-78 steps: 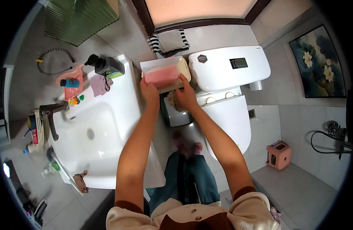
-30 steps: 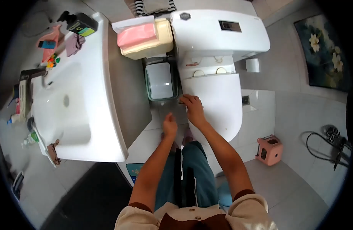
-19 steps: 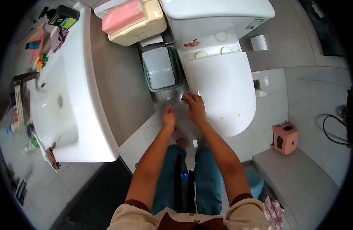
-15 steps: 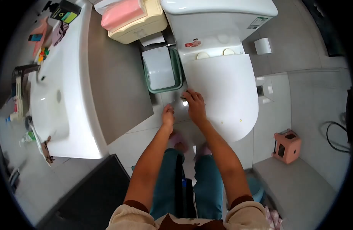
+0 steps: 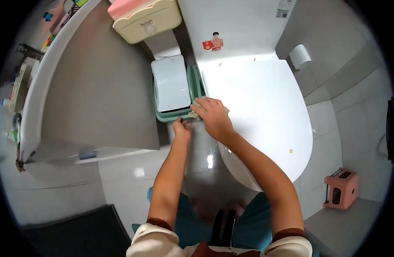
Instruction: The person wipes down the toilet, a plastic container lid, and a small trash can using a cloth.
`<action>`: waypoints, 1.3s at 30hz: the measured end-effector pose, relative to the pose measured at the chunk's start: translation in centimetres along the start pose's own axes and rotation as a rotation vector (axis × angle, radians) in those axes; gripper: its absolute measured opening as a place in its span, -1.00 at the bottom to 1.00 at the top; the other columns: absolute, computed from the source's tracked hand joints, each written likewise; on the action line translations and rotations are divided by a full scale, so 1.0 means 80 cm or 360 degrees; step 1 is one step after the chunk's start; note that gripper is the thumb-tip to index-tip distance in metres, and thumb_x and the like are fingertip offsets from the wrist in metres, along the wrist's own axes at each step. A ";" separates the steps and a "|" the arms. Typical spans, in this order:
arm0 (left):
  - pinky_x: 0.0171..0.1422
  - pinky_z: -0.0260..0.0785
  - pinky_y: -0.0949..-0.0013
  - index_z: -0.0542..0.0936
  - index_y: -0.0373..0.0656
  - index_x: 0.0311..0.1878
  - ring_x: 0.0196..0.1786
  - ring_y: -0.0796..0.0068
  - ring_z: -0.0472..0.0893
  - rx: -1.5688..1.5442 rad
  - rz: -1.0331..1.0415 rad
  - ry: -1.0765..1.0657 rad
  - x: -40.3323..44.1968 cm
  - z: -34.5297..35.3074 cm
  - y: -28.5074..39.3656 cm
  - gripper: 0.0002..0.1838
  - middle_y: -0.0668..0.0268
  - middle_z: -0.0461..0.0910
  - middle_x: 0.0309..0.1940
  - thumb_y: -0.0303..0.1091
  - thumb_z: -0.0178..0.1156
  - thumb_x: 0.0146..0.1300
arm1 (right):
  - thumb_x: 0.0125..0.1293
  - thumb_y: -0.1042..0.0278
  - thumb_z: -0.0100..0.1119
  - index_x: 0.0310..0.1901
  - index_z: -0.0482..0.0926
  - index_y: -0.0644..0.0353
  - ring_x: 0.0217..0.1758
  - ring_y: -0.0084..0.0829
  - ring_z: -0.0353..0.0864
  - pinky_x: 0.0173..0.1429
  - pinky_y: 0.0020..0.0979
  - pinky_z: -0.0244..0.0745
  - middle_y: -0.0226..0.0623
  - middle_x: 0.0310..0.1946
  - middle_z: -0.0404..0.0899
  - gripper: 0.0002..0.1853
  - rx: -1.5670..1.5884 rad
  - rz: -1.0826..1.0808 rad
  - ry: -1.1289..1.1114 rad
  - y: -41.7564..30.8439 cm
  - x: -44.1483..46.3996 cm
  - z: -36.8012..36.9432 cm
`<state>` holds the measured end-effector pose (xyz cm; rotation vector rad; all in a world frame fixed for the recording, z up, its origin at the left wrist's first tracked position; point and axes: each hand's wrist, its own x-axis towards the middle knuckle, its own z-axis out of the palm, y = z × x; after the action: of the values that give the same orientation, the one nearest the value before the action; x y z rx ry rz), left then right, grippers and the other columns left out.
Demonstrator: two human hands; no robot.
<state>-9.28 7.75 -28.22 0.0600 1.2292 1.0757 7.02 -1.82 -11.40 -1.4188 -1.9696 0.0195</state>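
Observation:
A green bin [image 5: 163, 116] with a white-grey lid panel [image 5: 171, 85] stands between the vanity cabinet and the toilet. My left hand [image 5: 182, 127] is closed at the bin's front rim, thumb on top and fingers curled below. Beside it, my right hand [image 5: 214, 118] is shut on a crumpled pale cloth [image 5: 194, 115], which presses against the bin's front right corner. Part of the cloth is hidden under the palm and pokes out on the right. Just right of this hand lies the closed white toilet lid [image 5: 265, 115].
The grey vanity cabinet [image 5: 102, 90] borders the bin on the left. Behind it sits a cream box [image 5: 152, 23] with a pink pack on top. A pink stool [image 5: 342, 188] stands at the right, and a dark mat [image 5: 77, 235] lies at lower left.
Both hands have moved forward to the bin: the left has reached its front rim, and the right has brought the cloth against its corner. The view has leaned in closer.

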 end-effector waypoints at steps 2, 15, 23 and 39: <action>0.26 0.29 0.03 0.43 -0.07 0.16 0.11 0.31 0.41 -0.0222 -0.0011 -0.0137 0.021 0.001 0.001 -0.67 0.28 0.41 0.14 -0.21 0.02 0.39 | -0.07 0.66 0.20 0.07 0.57 0.19 0.19 -0.17 0.43 0.25 -0.23 0.26 -0.18 0.12 0.49 -0.46 -0.0090 -0.0073 0.0060 0.005 -0.002 0.007; -0.02 0.58 0.21 0.43 -0.16 -0.01 -0.21 0.30 0.59 -0.0144 -0.0248 -0.0036 -0.064 -0.088 -0.108 -0.83 0.21 0.49 -0.16 -0.35 0.04 0.40 | 0.02 0.68 0.10 0.06 0.59 0.08 0.12 -0.17 0.47 0.17 -0.21 0.33 -0.26 0.11 0.54 -0.50 -0.0205 -0.0061 0.0070 -0.007 -0.006 0.008; 0.13 0.46 -0.11 0.27 -0.31 0.15 0.04 -0.13 0.59 0.0651 -0.0770 -0.0344 -0.226 -0.151 -0.081 -0.60 -0.02 0.49 -0.01 -0.37 -0.02 0.28 | 0.15 0.66 0.09 0.07 0.59 0.10 0.08 -0.10 0.49 0.20 -0.18 0.36 -0.20 0.10 0.55 -0.57 0.0048 0.0039 0.0198 -0.033 -0.033 -0.012; 0.16 0.38 0.28 0.44 -0.26 0.08 0.04 0.19 0.53 0.1412 0.1912 -0.0708 -0.250 -0.083 0.061 -0.74 0.10 0.50 -0.01 -0.55 0.01 0.33 | 0.12 0.68 0.09 0.09 0.57 0.15 0.16 -0.07 0.44 0.27 -0.19 0.35 -0.16 0.13 0.52 -0.54 0.0198 0.0156 0.0423 -0.074 -0.049 -0.048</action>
<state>-16.26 -6.58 -13.61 1.7978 1.1284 1.2768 4.78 -8.93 -8.23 -1.3604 -1.6542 -0.0023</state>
